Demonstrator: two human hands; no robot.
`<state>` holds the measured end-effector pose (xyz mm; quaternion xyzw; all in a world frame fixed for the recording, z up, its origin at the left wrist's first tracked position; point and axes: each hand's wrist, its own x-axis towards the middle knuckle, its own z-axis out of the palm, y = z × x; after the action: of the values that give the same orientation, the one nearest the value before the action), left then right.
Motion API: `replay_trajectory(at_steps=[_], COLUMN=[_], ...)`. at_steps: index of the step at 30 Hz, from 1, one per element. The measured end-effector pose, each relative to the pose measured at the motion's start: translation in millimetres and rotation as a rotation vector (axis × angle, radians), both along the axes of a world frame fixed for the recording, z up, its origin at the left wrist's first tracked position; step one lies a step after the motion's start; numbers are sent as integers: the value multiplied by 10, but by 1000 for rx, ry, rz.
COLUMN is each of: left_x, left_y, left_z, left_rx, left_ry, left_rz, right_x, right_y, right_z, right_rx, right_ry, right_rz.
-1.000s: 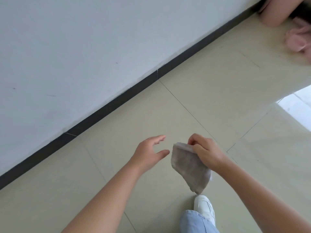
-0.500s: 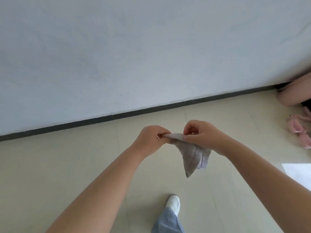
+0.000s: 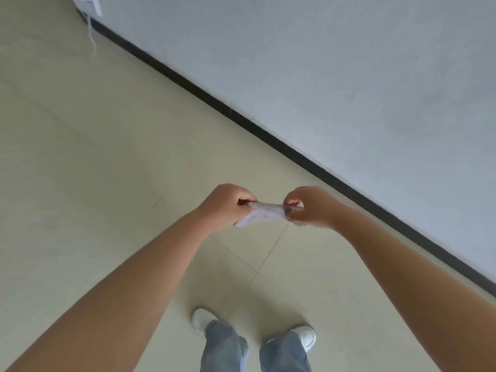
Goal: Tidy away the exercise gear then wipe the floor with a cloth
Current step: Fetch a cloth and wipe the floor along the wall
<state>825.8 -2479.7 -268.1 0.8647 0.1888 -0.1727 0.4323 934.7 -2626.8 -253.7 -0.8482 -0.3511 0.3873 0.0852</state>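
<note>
- A pale grey-white wall [image 3: 335, 76] fills the upper right, plain and evenly lit.
- A black skirting board [image 3: 268, 135] runs diagonally along its foot, from upper left to lower right.
- The floor [image 3: 94, 170] is cream tile with thin grout lines [image 3: 257, 271] crossing low in the middle.
- Something white and blurred [image 3: 88, 4] sits in the top left corner by the wall.

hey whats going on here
A person stands on a tiled floor near a wall, holding a small grey cloth stretched between both hands. The left hand pinches one end and the right hand pinches the other, at about waist height above their white shoes. The cloth is not on the floor yet, so wiping hasn't started.
</note>
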Motion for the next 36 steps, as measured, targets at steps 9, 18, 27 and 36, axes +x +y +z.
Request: replay_trajectory(at_steps=[9,18,27,36], left_x=[-1776,-2634,-2910,-3148], left_y=[2623,4689,7247,9832], left_z=[337,665,986,1238], left_rx=[91,100,223,305], left_ry=[90,-37,63,170], left_rz=[140,722,799,741], right_x=[-1215,-1910,-2157,-2439], right_y=[3107,5742,8608,11245], right_z=[182,580,867,1106], right_rx=[82,226,321,313], right_ry=[22,-14,-27,-149], right_rz=[309,662,881,1074])
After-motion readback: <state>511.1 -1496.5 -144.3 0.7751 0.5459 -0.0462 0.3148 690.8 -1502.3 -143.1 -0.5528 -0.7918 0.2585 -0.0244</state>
